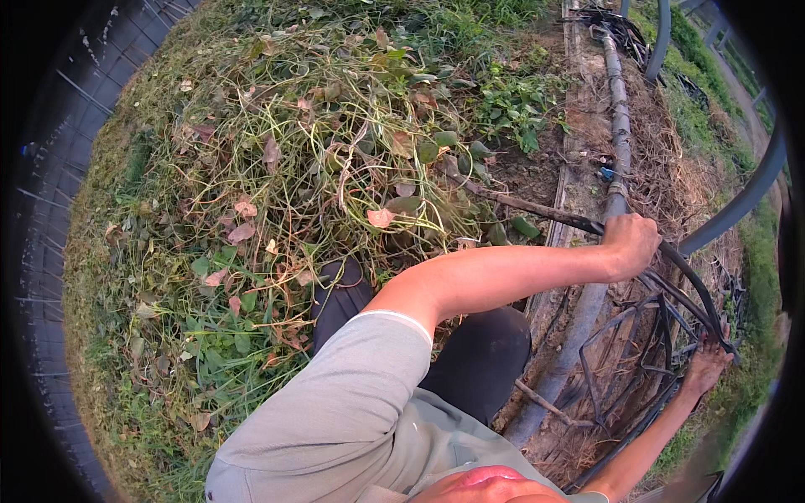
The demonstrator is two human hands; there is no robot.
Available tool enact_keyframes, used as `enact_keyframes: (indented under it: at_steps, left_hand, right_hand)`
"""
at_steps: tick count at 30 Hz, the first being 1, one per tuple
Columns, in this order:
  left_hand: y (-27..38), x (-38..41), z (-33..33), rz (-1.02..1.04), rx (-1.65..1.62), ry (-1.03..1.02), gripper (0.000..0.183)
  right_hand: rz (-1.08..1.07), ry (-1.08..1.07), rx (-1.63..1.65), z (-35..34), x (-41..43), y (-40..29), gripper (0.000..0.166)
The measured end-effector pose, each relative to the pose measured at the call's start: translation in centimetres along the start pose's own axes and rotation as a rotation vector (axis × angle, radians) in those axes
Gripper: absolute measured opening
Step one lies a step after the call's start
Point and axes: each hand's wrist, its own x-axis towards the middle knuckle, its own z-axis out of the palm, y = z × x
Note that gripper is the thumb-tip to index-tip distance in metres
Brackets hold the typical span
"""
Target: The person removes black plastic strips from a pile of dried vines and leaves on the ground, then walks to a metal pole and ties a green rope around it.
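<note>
My left hand reaches across to the right, closed in a fist around a dark, flexible irrigation hose. One end of that hose runs left into a heap of tangled vines. On the other side, the hose bends down in loops to my right hand, whose fingers are closed on it near the right rim of the view. More black tubing hangs in loose folds between and below my hands. A grey pipe lies along the ground, passing beneath my left wrist.
Curved grey metal tubes rise at the right. A wooden board edge borders the pipe, with dry roots beside it. My knee and the other leg are bent among the vines. Dark ground sheeting lies far left.
</note>
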Motion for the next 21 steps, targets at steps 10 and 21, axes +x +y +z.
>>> enact_keyframes:
  at_steps: [10,21]
  left_hand:
    - [-4.4,3.5,-8.5,0.044,-0.345,-0.02,0.034]
    - [-31.4,-10.8,-13.8,-0.108,0.353,-0.301,0.079]
  right_hand:
    - [0.387,-0.665,-0.283,38.3,-8.7,44.2,0.05]
    - [0.83,-0.264,0.339,36.2,-14.0,36.6,0.046]
